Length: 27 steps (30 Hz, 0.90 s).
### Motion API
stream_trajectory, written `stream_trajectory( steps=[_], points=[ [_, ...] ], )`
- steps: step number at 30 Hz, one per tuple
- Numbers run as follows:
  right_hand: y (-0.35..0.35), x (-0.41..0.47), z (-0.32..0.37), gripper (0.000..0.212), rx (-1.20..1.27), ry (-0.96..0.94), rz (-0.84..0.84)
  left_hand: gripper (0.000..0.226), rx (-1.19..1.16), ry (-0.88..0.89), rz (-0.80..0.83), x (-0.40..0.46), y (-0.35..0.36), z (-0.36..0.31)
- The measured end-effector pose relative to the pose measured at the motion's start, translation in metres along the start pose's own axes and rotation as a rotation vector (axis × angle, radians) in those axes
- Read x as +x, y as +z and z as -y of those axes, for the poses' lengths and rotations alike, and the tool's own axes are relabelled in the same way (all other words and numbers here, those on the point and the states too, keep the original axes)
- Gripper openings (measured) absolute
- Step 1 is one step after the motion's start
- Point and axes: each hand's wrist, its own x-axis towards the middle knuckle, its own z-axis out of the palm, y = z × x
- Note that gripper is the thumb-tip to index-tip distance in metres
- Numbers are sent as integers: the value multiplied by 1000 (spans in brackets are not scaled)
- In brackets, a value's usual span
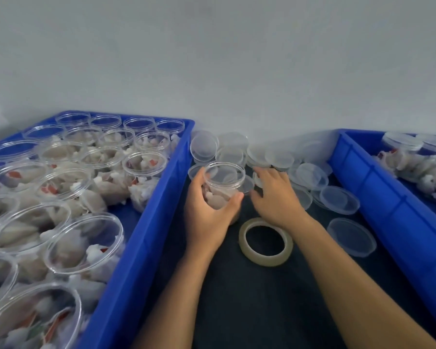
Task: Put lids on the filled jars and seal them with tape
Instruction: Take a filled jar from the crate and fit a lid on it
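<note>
Clear tape roll flat on dark tabletop | left hand grip curled round open clear plastic filled jar | right hand fingers curled among translucent round lids, grip unclear

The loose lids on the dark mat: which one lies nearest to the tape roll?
The lone lid lying just right of the tape roll, beside the right blue crate. The other lids are piled farther back, toward the wall.

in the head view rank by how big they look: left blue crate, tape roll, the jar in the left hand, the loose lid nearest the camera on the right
1. left blue crate
2. tape roll and loose lid: look alike
3. jar gripped by the left hand
</note>
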Motion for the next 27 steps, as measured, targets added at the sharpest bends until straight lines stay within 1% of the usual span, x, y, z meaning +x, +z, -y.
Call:
stream_trajectory(
  steps=[2, 4, 8, 12, 14, 17, 19, 21, 23, 27],
  points=[
    [8, 8, -3, 68, -135, -8, 127, 85, -8, -12, -15, 0, 1, 2],
    [16, 15, -4, 65, -170, -6, 175, 87, -11, -15, -9, 1, 0, 2],
    [25, 22, -3, 46, -308, -117, 70, 87, -14, -3, -8, 0, -1, 4],
    [26, 30, 1, 29, -363, -168, 80, 85, -30, 0, -32, 1, -2, 4],
    [25, 33, 3, 24, -410, -184, 96, 85, -32, 5, -30, 1, -1, 4],
    [27, 38, 3, 25, -422, -196, 112, 86, -32, 4, -31, 2, -1, 4],
    [27, 42, 1, 31, -373, -178, 144, 87, -39, -1, -30, 2, -1, 3],
    [27, 46, -1, 30, -306, -151, 180, 87, -40, -5, -29, 1, -1, 2],
    [23, 48, -3, 31, -251, -126, 180, 87, -47, -11, -26, 1, -2, 0],
    [4, 49, -8, 54, -134, -92, 216, 88, -53, -2, -35, 2, -3, -2]
  ],
)
